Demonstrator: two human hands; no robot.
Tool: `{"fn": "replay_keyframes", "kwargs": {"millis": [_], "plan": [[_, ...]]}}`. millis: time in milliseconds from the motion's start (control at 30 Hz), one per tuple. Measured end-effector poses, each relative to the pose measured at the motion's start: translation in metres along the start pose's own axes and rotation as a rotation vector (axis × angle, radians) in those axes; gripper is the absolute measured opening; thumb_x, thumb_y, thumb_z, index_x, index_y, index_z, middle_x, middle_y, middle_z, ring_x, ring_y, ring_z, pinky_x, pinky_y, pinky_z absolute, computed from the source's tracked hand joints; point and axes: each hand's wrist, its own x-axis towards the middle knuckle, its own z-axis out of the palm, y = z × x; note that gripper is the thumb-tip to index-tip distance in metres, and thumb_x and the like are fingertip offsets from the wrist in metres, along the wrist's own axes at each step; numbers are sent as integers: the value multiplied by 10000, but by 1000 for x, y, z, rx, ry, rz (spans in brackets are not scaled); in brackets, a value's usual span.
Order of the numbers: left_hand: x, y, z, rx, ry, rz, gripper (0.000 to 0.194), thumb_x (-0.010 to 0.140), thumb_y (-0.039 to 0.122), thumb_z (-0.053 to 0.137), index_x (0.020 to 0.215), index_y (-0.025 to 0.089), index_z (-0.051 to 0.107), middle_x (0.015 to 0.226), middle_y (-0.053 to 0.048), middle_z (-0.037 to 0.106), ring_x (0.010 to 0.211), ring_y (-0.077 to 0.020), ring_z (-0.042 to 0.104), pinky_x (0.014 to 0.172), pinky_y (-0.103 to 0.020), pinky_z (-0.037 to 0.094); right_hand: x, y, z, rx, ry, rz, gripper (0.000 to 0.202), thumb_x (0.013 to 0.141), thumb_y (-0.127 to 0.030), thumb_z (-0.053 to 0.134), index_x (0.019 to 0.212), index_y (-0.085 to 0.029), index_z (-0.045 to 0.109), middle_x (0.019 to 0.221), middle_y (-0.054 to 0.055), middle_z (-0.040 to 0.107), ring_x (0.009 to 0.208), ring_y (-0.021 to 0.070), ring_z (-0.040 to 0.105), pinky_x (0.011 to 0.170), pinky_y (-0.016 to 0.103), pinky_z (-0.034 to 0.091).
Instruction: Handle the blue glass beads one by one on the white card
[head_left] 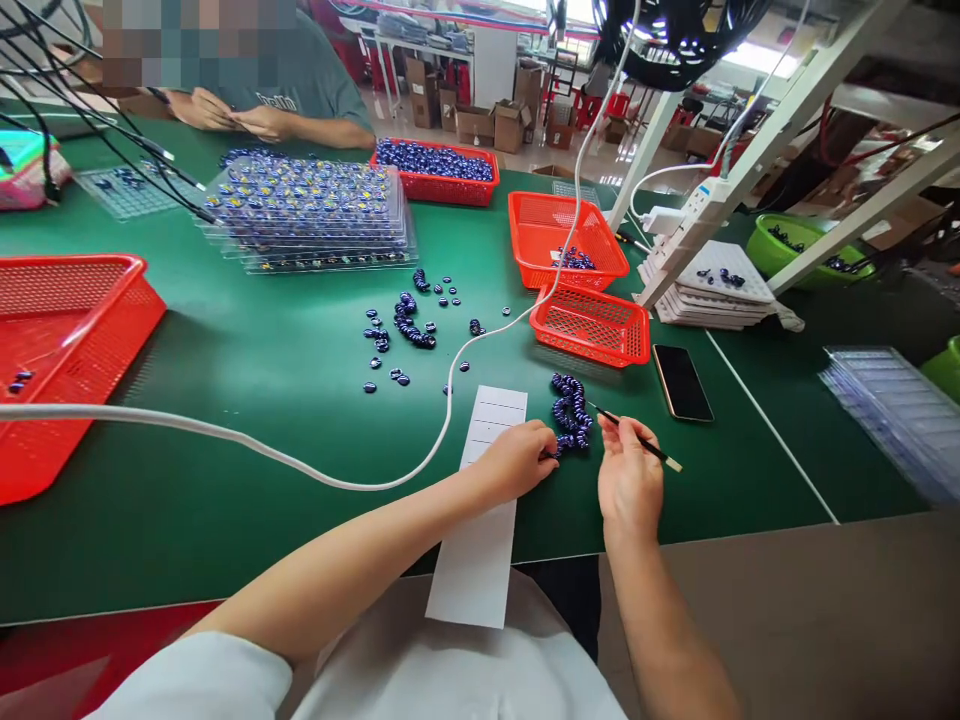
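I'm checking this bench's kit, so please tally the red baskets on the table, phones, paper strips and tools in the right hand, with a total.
Red baskets: 4
Phone: 1
Paper strip: 1
Slim tool in right hand: 1
Total: 7

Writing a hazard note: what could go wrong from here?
1. The white cable runs right by loose beads; a tug could scatter them.
2. The paper strip overhangs the green table; the body might bump it.
3. The right hand holds a thin tool, tip near the coiled beads; a slip might disturb them.
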Motion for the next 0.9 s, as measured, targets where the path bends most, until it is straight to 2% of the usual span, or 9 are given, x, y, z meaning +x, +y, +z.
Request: {"fn": "replay_keyframes", "kwargs": {"millis": [200, 367, 533, 667, 767, 900], "plan": [[2, 5, -3, 38, -50, 22, 90, 775, 98, 630, 810, 181, 627, 788, -36, 651, 773, -199, 620, 685, -264, 477, -35, 1, -32, -80, 72, -117, 205, 825, -345, 723, 900, -199, 600, 900, 1, 715, 878, 166, 719, 1019, 462, 496], [-6, 8, -12, 7, -77, 4, 191, 776, 66, 621, 923, 177, 670, 828, -34, 695, 732, -181, 642, 683, -264, 496, -48, 8, -42, -86, 30, -89, 170, 823, -315, 733, 873, -197, 621, 887, -5, 711, 817, 157, 715, 891, 409, 565], [-44, -7, -37, -131, 40, -25, 132, 855, 109, 601, 934, 187, 671, 880, -33, 715, 789, -164, 664, 740, -268, 523, -49, 7, -42, -188, -44, -16, 208, 788, -326, 769, 877, -181, 650, 884, 19, 729, 704, 152, 705, 758, 361, 577], [-74, -28, -58, -75, 146, -29, 115, 904, 139, 547, 942, 186, 644, 923, -50, 700, 851, -169, 653, 776, -283, 520, -59, 5, -41, -310, -90, 3, 246, 774, -347, 788, 906, -176, 670, 881, 37, 737, 648, 138, 681, 676, 310, 560], [-84, -40, -62, -47, 178, -62, 118, 930, 158, 524, 957, 193, 634, 975, -55, 707, 894, -178, 658, 787, -293, 518, -70, 4, -30, -475, -174, 48, 255, 794, -384, 769, 923, -181, 683, 895, 49, 745, 657, 141, 680, 647, 285, 550], [-84, -44, -55, -133, 197, -73, 112, 920, 153, 547, 935, 200, 648, 966, -46, 719, 919, -181, 675, 822, -300, 530, -82, 7, -4, -735, -363, 76, 260, 836, -437, 715, 916, -190, 713, 798, 37, 731, 668, 156, 675, 590, 255, 511]]}}
